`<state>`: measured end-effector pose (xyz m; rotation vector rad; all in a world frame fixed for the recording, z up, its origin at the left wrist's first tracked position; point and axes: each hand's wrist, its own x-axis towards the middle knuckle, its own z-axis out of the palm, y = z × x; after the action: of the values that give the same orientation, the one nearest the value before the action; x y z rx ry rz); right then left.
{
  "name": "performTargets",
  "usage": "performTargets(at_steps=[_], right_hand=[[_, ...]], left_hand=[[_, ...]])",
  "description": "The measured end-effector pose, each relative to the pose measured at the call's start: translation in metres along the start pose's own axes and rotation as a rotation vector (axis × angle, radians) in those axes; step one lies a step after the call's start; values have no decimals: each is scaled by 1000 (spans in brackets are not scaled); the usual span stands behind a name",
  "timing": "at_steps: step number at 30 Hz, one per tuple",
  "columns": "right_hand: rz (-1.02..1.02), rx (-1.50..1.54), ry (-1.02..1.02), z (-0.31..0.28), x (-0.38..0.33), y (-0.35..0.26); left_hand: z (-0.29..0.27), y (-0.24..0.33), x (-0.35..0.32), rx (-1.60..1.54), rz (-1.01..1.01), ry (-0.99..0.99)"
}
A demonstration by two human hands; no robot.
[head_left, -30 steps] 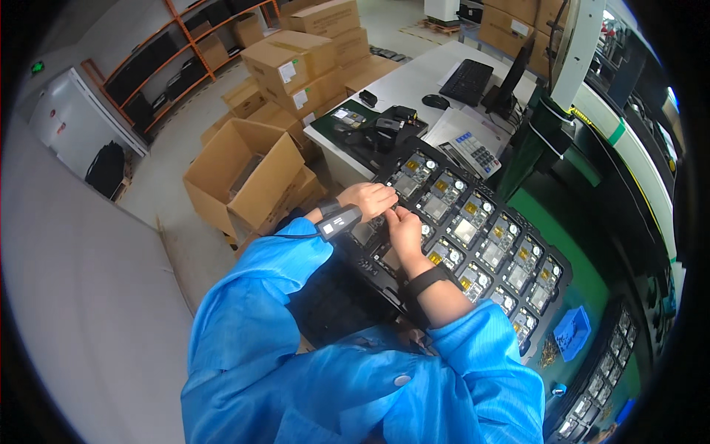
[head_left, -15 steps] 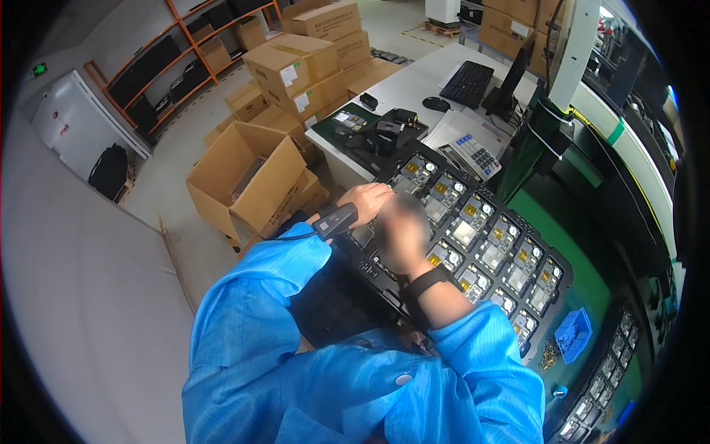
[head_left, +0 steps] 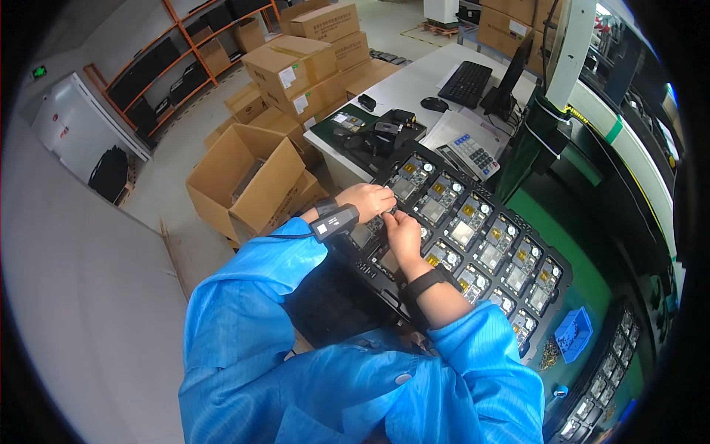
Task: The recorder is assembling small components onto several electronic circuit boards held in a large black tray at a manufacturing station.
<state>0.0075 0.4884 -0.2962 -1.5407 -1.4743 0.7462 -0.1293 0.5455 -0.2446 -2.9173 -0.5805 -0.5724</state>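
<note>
A black tray [head_left: 565, 275] with several pockets lies tilted in front of me, and most pockets in sight hold a small circuit board [head_left: 464, 233] with yellow tape and a round silver part. Over the tray's left end, my left hand [head_left: 367, 201] is closed with fingertips pinched. Just below and right of it, my right hand [head_left: 404, 237] is also pinched, its fingertips nearly touching the left ones. Whatever sits between the fingers is too small and covered to make out. Both hands partly hide the pockets beneath them.
Behind the tray, a white desk [head_left: 484, 63] carries a keyboard [head_left: 464, 83], a mouse [head_left: 434, 104] and a calculator [head_left: 473, 157]. An open cardboard box [head_left: 244, 174] stands at left. To the right are a blue bin [head_left: 573, 334], loose small brass-coloured parts [head_left: 549, 355] and another board tray [head_left: 603, 377].
My right hand, smeared by motion before, is now sharp and lower, its fingertips drawn close to my left hand's. The left hand has barely moved.
</note>
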Motion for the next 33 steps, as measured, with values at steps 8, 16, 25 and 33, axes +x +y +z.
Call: performTargets(at_steps=[8, 16, 25, 33], right_hand=[[-44, -85, 52, 1, -3, 0], [-44, -40, 64, 3, -2, 7], [18, -26, 4, 1, 1, 7], [-48, -17, 58, 4, 2, 10]], left_hand=[[9, 2, 2, 120, 40, -27], [21, 7, 0, 191, 64, -12], [30, 7, -7, -57, -207, 167], [29, 13, -7, -170, -344, 257]])
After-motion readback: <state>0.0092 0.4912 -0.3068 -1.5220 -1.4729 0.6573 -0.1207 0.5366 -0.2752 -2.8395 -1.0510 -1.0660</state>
